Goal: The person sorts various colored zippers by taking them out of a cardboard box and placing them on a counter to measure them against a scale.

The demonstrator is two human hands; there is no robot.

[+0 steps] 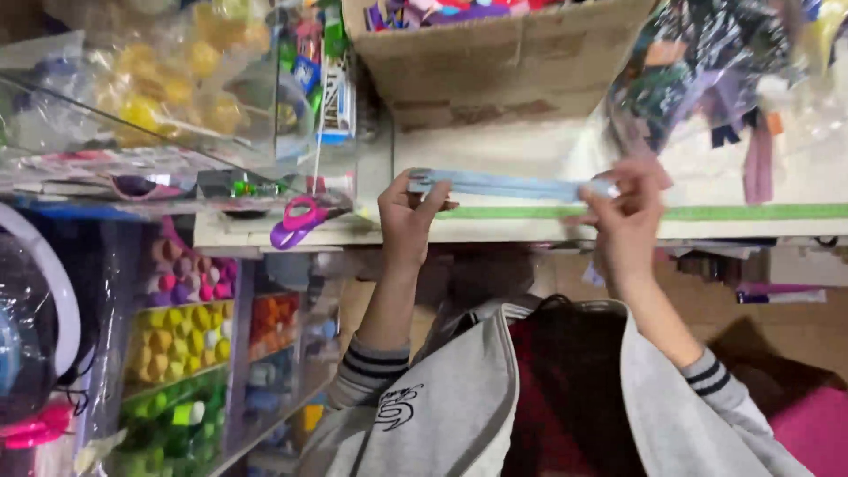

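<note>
My left hand (408,216) and my right hand (625,208) hold the two ends of a long, narrow pale-blue strip (512,185), stretched level between them. It looks like a zipper or ribbon; the blur hides which. The strip hangs just above a white table edge (530,231) with a green line along it. Both arms reach up from grey sleeves with dark striped cuffs. Fingers of each hand pinch the strip's ends.
A cardboard box (495,53) of colourful pieces stands behind the strip. Purple-pink scissors (296,221) lie at the table's left. Clear bags of yellow balls (168,79) and fabric scraps (724,71) flank the box. Shelves of coloured items (185,336) fill the lower left.
</note>
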